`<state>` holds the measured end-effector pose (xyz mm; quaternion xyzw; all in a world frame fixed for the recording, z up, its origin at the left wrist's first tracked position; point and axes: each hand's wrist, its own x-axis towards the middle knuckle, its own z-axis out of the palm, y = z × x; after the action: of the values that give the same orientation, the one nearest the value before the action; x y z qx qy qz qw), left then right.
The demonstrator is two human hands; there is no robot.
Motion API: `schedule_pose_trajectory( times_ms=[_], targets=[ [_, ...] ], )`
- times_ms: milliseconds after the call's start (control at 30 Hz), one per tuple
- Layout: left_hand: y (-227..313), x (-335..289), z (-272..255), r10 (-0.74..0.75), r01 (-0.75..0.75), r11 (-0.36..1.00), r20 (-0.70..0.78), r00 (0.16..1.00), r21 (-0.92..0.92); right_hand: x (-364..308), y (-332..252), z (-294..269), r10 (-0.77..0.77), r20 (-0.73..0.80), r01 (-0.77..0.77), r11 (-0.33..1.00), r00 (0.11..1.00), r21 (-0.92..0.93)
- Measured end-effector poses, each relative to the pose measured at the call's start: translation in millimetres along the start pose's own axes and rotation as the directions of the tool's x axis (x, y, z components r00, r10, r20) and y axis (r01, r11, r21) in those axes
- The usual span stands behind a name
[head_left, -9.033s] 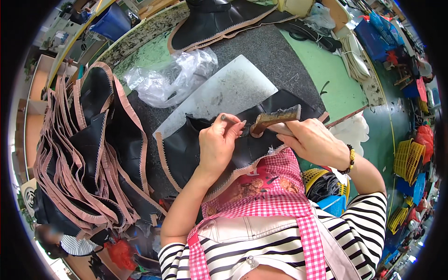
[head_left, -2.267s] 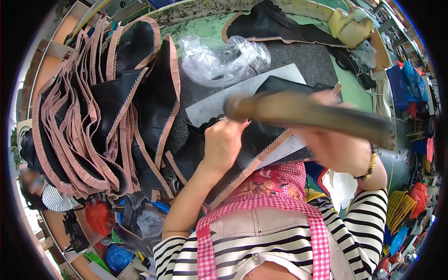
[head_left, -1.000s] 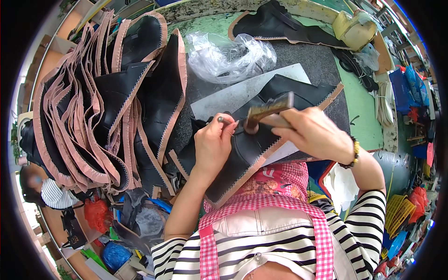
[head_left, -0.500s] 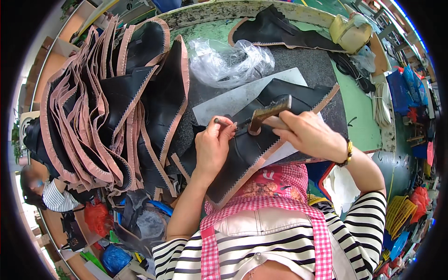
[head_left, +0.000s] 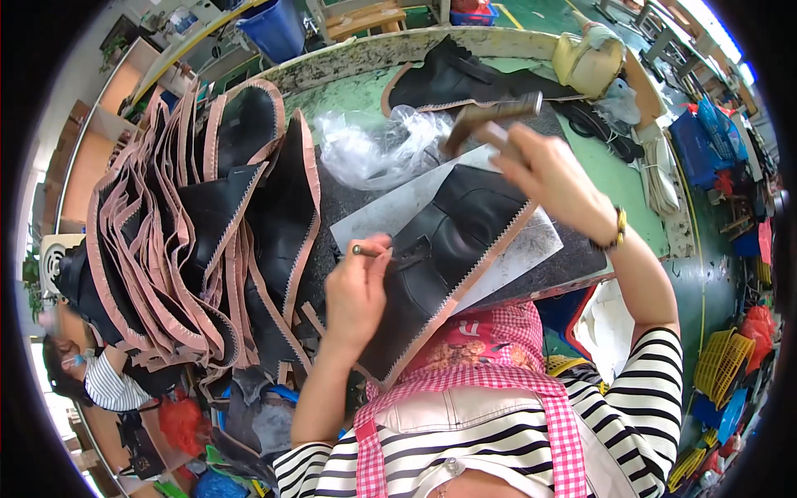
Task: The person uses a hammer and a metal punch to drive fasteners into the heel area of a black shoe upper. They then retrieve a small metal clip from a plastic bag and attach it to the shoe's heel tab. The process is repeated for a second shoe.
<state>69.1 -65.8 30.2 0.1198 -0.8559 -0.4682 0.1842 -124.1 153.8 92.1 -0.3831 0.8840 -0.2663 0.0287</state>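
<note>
My right hand (head_left: 560,178) grips a hammer (head_left: 496,112) by its handle and holds it up over the far side of the work; the head is a little blurred. My left hand (head_left: 355,295) pinches a short metal rod, like a punch (head_left: 365,250), above the left part of a black leather boot upper (head_left: 465,217). This upper has a pinkish zigzag-cut edge along its near side. Beneath it lies a pale flat board (head_left: 531,241), resting on a dark slab (head_left: 581,264).
At left stands a thick stack of similar black uppers (head_left: 158,249) with pinkish edges. Crumpled clear plastic (head_left: 374,149) lies beyond the board, another black upper (head_left: 465,79) at the back. A yellowish bundle (head_left: 591,62) sits back right. Someone in stripes (head_left: 116,378) is at far left.
My right hand has lifted the hammer up and away from the upper. My left hand, with the rod, has shifted slightly left and nearer. The whole view has tilted, showing more background.
</note>
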Motion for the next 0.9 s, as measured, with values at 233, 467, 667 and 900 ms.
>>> schedule_pose_trajectory(
  times_ms=[233, 467, 667, 900],
  targets=[
    [19, 11, -42, 0.243, -0.526, 0.715, 0.543, 0.804, 0.460, 111, 81, 45, -0.099, -0.191, 0.040, 0.956, 0.977, -0.290],
    [229, -5, -175, 0.337, -0.302, 0.401, 0.168, 0.927, 0.865, 147, 112, 92, 0.097, -0.173, -0.153, 0.925, 0.980, -0.348],
    [255, 37, -360, 0.235, -0.089, 0.369, -0.001, 0.972, 0.925, 149, 145, 29, 0.104, -0.525, -0.272, 0.928, 0.845, -0.254],
    [69, 76, -405, -0.240, 0.165, 0.472, -0.053, 0.969, 0.866, 64, 42, -61, 0.017, -0.606, -0.041, 0.999, 0.795, -0.026]
  ],
)
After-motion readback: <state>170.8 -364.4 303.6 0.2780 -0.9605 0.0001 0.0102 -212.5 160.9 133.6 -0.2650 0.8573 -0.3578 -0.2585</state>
